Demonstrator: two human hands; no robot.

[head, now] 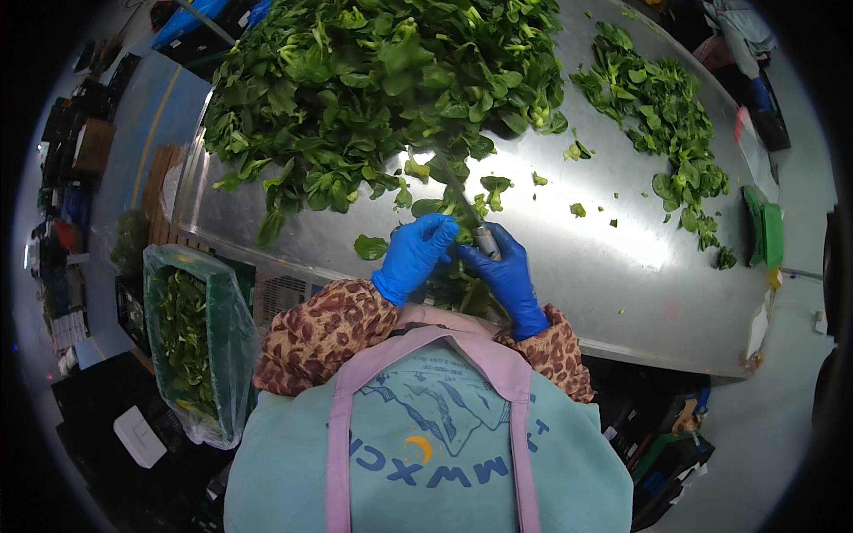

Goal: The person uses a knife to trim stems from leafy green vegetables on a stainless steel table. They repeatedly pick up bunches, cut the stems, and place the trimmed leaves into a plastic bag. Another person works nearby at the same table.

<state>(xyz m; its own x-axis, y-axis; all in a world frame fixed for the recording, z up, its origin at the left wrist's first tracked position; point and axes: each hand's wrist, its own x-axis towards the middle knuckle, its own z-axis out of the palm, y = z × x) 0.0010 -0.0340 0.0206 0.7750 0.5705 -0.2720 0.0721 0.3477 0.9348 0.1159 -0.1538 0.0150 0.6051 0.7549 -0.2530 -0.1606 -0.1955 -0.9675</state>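
My right hand [503,270], in a blue glove, grips the pale handle of a knife [486,242]. The blade points away from me, over loose leaves. Close beside it is my gloved left hand [416,253], its fingers curled by some green leaves; whether it grips any is hidden. Leafy greens that look like baby bok choy [473,296] show below and between my hands, at the table's near edge. Just beyond the blade, a small cut head [495,192] lies on the metal table [573,266]. A large heap of the same greens [373,100] covers the table's far left.
A smaller row of greens [673,126] runs along the right, with leaf scraps [578,210] nearer the middle. A green plastic object [763,226] sits at the right edge. To my left stands a plastic-lined green crate [226,340] holding greens. Another person's sleeve [740,33] shows far right.
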